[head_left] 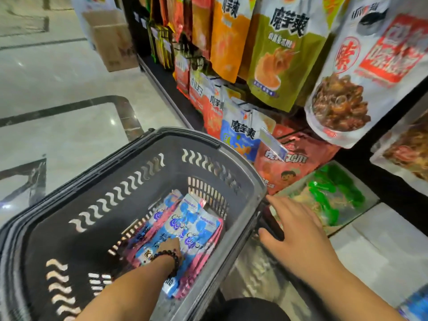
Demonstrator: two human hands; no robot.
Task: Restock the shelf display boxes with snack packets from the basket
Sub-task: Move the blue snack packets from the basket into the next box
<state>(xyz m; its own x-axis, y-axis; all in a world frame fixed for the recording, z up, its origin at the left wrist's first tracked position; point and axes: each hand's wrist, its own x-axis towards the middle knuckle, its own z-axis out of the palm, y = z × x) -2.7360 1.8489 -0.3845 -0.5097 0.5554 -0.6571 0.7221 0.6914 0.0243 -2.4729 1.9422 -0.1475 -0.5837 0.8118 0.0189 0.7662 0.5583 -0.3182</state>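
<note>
Both forearms entered from six o'clock. Left hand point(170, 247) reached into the basket point(240, 172), on the blue packets point(185, 228) at its floor; its grip was hidden. Right hand point(298, 225) lay open at three o'clock, by the display box point(361, 213). Picking seemingly underway; lifting a packet rightward probably comes next.

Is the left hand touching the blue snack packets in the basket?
Touching. The head view shows the left hand resting on the blue snack packets inside the basket.
</note>
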